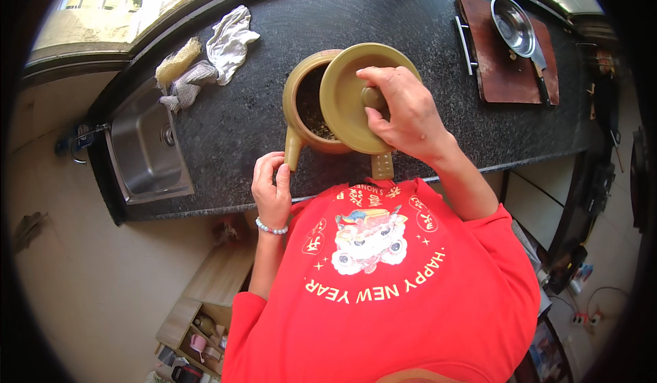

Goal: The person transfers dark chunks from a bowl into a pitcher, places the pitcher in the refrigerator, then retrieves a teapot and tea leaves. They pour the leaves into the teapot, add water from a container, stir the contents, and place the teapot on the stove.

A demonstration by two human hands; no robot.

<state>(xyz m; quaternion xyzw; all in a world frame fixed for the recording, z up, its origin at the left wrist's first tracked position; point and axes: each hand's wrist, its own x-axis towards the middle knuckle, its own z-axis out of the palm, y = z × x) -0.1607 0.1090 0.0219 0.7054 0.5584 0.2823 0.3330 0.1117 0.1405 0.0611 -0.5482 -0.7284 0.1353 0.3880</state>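
My right hand (405, 106) grips the knob of an olive-green ceramic lid (346, 121). The lid covers the right part of a ceramic pot (291, 96) of the same colour, whose open left part shows a dark inside with some loose, dry-looking bits (318, 125) low down. A spout (293, 149) points from the pot towards me, and a stubby handle (382, 166) shows below the lid. My left hand (272, 185), with a bead bracelet at the wrist, touches the spout's tip with thumb and fingers. Whether the lid rests on the rim I cannot tell.
A steel sink (146, 147) is at the left, with a white cloth (231, 42), a grey cloth (190, 86) and a loofah (179, 62) near it. At the right, a wooden cutting board (505, 80) bears a metal bowl (513, 26) and a knife (540, 70). The counter's front edge (231, 209) runs beside me.
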